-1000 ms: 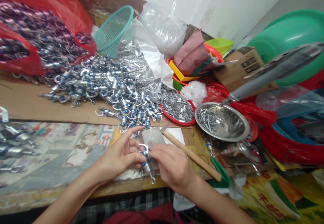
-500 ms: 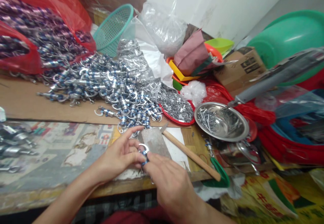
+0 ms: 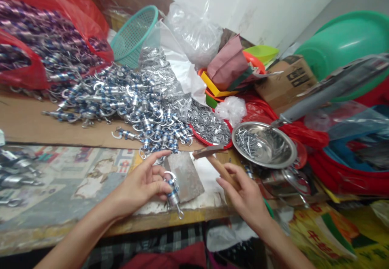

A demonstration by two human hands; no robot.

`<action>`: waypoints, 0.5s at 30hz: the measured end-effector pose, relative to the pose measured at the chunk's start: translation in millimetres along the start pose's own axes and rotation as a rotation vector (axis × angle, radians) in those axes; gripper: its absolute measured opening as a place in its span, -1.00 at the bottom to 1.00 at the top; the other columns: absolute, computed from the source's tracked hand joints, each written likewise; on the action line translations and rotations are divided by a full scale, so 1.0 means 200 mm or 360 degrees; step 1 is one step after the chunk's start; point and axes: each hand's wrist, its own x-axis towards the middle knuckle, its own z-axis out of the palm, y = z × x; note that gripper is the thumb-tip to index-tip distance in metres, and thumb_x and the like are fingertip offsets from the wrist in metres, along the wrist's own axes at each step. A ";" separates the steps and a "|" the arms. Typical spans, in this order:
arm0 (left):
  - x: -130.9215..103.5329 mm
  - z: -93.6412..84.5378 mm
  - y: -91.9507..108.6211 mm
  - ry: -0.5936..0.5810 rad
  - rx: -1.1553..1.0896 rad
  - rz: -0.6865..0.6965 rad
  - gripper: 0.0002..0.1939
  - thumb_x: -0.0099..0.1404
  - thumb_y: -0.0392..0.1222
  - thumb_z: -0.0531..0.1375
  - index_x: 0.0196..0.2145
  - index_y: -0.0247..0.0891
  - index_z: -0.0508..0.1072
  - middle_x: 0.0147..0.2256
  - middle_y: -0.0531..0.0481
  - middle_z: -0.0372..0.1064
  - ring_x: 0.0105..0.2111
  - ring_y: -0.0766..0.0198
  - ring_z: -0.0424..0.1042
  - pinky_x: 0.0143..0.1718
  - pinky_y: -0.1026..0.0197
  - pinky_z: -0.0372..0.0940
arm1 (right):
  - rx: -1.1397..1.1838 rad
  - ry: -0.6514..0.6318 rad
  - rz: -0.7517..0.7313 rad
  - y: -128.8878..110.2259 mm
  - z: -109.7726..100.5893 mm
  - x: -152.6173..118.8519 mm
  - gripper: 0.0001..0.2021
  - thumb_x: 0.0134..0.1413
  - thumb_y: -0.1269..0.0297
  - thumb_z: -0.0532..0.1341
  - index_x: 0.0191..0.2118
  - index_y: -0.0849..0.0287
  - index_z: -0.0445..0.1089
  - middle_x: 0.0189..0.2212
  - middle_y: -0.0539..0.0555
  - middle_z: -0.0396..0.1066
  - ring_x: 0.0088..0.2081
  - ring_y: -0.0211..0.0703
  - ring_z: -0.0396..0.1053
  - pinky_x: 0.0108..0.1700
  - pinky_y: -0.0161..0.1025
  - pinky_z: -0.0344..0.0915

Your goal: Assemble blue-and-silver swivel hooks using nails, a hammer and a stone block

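My left hand pinches a small silver-and-blue metal fitting with a curved hook at its upper end and a ring at its lower end. The fitting is over the near left edge of a flat grey metal plate. My right hand is wrapped round the wooden handle of a hammer. The hammer's head is raised off the bench, just beyond the plate's far right corner. A white sheet lies under the plate.
A heap of similar fittings lies on cardboard behind my hands. To the right are a red dish of small metal pieces and a steel bowl of pins. A grey-handled tool reaches over the bowl. More fittings are at far left.
My right hand has let go of the fitting, moved right and lifted the hammer off the bench. My left hand has kept the fitting in nearly the same place.
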 end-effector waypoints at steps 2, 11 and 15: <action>0.00 0.00 0.00 -0.0008 0.0014 0.0005 -0.25 -0.04 -0.38 0.27 0.07 -0.13 0.05 -0.46 0.16 0.32 -0.57 0.37 0.38 -0.53 0.26 0.31 | 0.0087 0.0091 -0.0229 -0.08 -0.06 -0.03 -0.61 0.10 0.40 0.15 0.06 0.02 0.20 -0.19 0.07 0.42 -0.22 -0.16 0.41 -0.23 -0.30 0.35; 0.01 0.00 -0.01 0.0017 0.0025 0.0053 -0.26 -0.03 -0.39 0.27 0.07 -0.14 0.05 -0.48 0.16 0.34 -0.57 0.37 0.38 -0.54 0.27 0.33 | -0.0070 -0.0167 -0.0468 -0.17 -0.04 -0.12 -0.47 0.09 0.56 0.01 0.19 0.08 0.10 -0.27 0.11 0.45 -0.33 -0.16 0.43 -0.31 -0.26 0.39; 0.01 0.00 -0.01 0.0018 0.0019 0.0068 -0.24 -0.05 -0.38 0.28 0.08 -0.15 0.06 -0.49 0.17 0.34 -0.58 0.37 0.38 -0.54 0.26 0.33 | -0.0044 -0.0161 -0.0496 -0.18 -0.03 -0.11 -0.46 0.09 0.57 0.00 0.19 0.07 0.11 -0.33 0.10 0.45 -0.36 -0.17 0.42 -0.35 -0.28 0.38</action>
